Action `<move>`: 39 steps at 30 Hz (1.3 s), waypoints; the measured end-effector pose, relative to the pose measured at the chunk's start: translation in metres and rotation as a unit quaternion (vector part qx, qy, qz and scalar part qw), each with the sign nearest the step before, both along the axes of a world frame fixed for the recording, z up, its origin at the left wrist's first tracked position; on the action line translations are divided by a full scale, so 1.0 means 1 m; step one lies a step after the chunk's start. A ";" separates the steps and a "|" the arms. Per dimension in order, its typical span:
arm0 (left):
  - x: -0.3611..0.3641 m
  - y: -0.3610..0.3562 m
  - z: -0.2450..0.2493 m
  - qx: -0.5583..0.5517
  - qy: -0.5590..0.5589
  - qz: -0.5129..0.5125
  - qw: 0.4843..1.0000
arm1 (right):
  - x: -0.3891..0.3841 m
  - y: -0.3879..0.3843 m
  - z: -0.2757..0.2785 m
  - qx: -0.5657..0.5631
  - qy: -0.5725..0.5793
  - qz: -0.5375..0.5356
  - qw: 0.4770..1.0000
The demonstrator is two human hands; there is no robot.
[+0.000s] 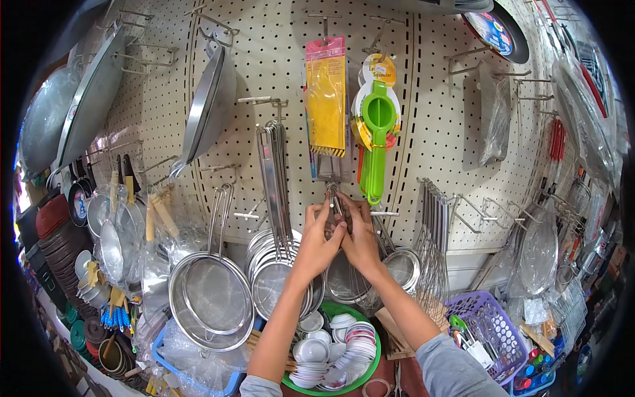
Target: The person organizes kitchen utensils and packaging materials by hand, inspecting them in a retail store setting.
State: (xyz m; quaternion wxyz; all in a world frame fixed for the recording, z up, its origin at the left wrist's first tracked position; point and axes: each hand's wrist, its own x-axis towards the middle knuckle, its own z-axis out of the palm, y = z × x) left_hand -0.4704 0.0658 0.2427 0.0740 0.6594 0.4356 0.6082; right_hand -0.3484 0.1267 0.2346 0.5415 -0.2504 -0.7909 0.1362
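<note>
My left hand [320, 239] and my right hand [361, 237] meet at a pegboard hook in the middle of the head view. The fingers of both are closed around a bunch of thin metal utensil handles [333, 189] at the hook, with the thumbs close together. My palms hide most of the handles. Below and behind my wrists hangs a round mesh strainer [345, 276]. To the left hangs a stack of strainers [272, 288] on long handles, and a smaller strainer [401, 266] is right of my right wrist.
Above my hands hang a yellow package [327, 99] and a green lemon squeezer [378, 119]. Whisks [436, 231] hang to the right, large strainers [210, 304] to the left. Below stand a green basin [376, 357] of small dishes and a purple basket [493, 317].
</note>
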 end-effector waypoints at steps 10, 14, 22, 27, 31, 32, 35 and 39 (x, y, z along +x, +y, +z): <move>0.014 -0.023 -0.008 0.001 0.100 0.049 0.994 | 0.016 -0.014 -0.008 0.043 -0.040 -0.014 0.998; 0.025 -0.040 -0.009 0.002 0.165 0.089 0.982 | 0.032 -0.021 -0.016 0.072 -0.067 0.003 0.995; 0.063 -0.071 -0.029 -0.066 0.124 0.034 0.989 | 0.085 -0.054 -0.040 0.022 -0.058 0.074 0.995; 0.102 -0.075 -0.060 -0.069 0.062 -0.002 0.996 | 0.135 -0.073 -0.070 -0.070 -0.064 0.089 0.992; 0.136 -0.073 -0.087 -0.072 0.074 -0.019 0.995 | 0.184 -0.090 -0.093 -0.113 -0.085 0.082 0.987; 0.146 -0.072 -0.092 -0.089 0.053 -0.039 0.994 | 0.196 -0.094 -0.100 -0.127 -0.084 0.082 0.985; 0.179 -0.071 -0.104 -0.113 0.003 -0.090 0.990 | 0.233 -0.107 -0.117 -0.115 -0.078 0.075 0.988; 0.219 -0.070 -0.121 -0.141 0.018 -0.124 0.982 | 0.283 -0.126 -0.137 -0.154 -0.053 0.079 0.983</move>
